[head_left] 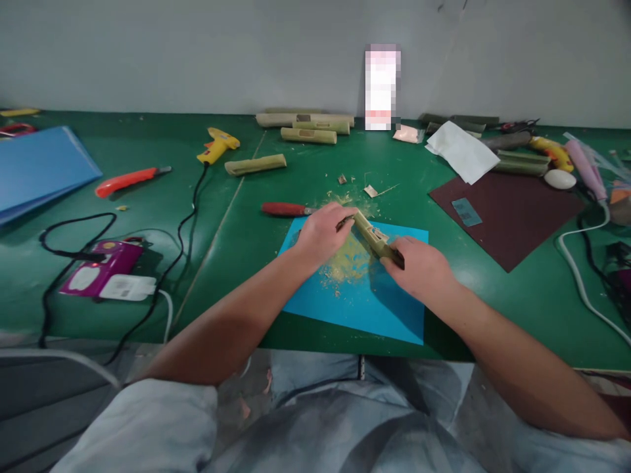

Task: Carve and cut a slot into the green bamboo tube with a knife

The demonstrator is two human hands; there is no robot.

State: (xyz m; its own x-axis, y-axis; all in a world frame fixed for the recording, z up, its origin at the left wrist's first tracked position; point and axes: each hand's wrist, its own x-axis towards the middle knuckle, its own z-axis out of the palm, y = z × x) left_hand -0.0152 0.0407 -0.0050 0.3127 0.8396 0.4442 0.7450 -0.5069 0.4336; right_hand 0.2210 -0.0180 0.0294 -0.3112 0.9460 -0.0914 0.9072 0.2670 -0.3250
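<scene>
A green bamboo piece [371, 234] with a cut-out opening is held slantwise over a blue sheet [379, 315]. Around its lower right end my right hand [419, 264] is closed. My left hand [325, 230] is closed at the upper left end, with a small dark object [344, 222] at its fingertips that I cannot make out clearly. Pale shavings [348, 259] lie scattered on the sheet below. Just beyond my left hand rests a tool with a red handle [283, 209], its far end partly hidden.
More bamboo pieces [308, 136] lie toward the wall. On the left are a yellow glue gun [217, 148], an orange cutter [127, 182], a purple power strip [111, 266] and cables. A dark red sheet [513, 223] and white paper [463, 151] lie at right.
</scene>
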